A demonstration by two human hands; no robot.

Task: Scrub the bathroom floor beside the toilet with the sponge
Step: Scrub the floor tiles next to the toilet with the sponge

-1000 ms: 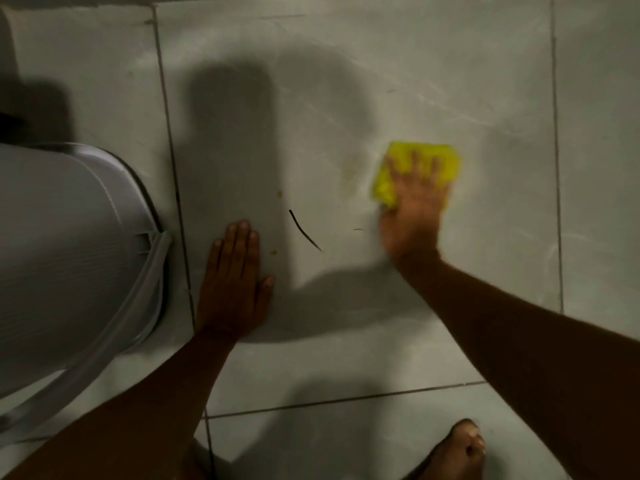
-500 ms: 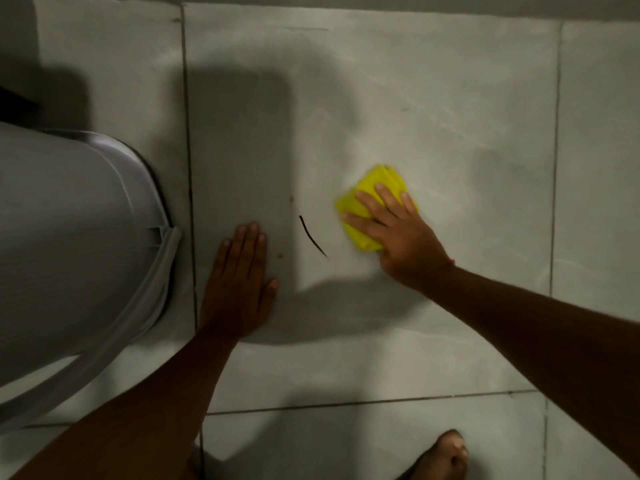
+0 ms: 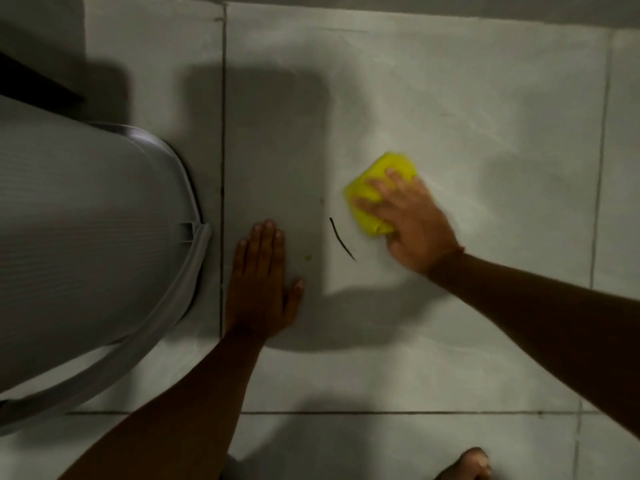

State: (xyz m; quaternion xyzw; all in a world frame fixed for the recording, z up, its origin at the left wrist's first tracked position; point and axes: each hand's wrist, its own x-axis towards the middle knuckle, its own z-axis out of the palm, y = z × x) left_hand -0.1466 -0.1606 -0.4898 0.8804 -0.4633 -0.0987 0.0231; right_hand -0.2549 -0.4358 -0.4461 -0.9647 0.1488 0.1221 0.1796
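Note:
A yellow sponge (image 3: 374,181) lies pressed on the pale tiled floor (image 3: 485,133), and my right hand (image 3: 412,220) covers its near side, fingers spread over it and gripping it. My left hand (image 3: 261,282) rests flat on the floor, palm down, fingers together, just right of the toilet (image 3: 86,237). A thin dark curved strand (image 3: 341,239) lies on the tile between the two hands, close to the sponge's left edge. A small yellowish speck (image 3: 307,258) sits near my left thumb.
The grey toilet bowl fills the left side of the view. Dark grout lines (image 3: 222,168) run past its right edge and across the near floor. A bare foot (image 3: 467,465) shows at the bottom right. Shadows fall over the middle tile.
My right hand swept the sponge from the far right down and left toward the dark strand, then stayed near it. My left hand has stayed planted on the floor.

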